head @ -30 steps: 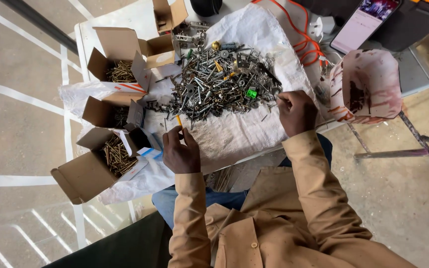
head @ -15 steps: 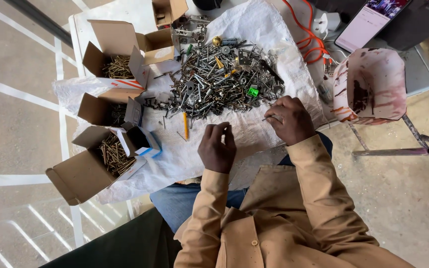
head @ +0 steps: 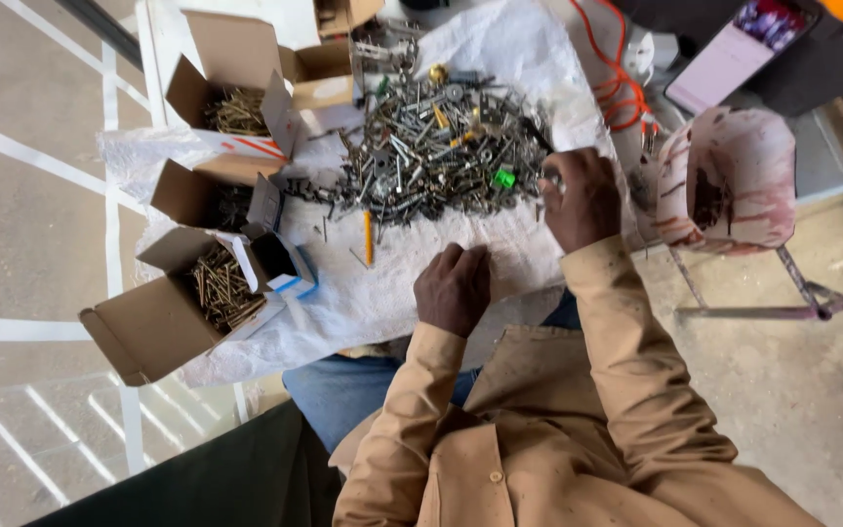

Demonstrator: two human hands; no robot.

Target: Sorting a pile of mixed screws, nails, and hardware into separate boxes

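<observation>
My right hand [head: 582, 198] sits at the right edge of the heap of mixed screws and bolts [head: 436, 146], fingers curled in, the grip pinched on something small and metallic at its upper left corner; I cannot tell what piece it is. My left hand [head: 454, 288] rests knuckles-up on the white sack cloth [head: 519, 39] below the heap, fingers folded under; whether its grip has anything inside I cannot tell. The two hands are near each other but apart, the left lower and to the left of the right.

Just left of my right grip, at the near edge of the heap, lies a small green plastic piece [head: 504, 179]. Further left of my left hand, a yellow pencil-like stick [head: 368, 237] lies alone on the cloth, pointing toward the heap. Beyond that, well to the left of both hands, stand open cardboard boxes: the nearest box [head: 139, 332] holds brass-coloured screws, a middle box [head: 192, 190] is dark inside, and a far box [head: 226, 59] holds more screws. A small blue-and-white carton [head: 280, 263] lies between them.

To the right of my right hand stands a stained white bucket [head: 729, 181], with an orange cable [head: 617, 83] above it.
</observation>
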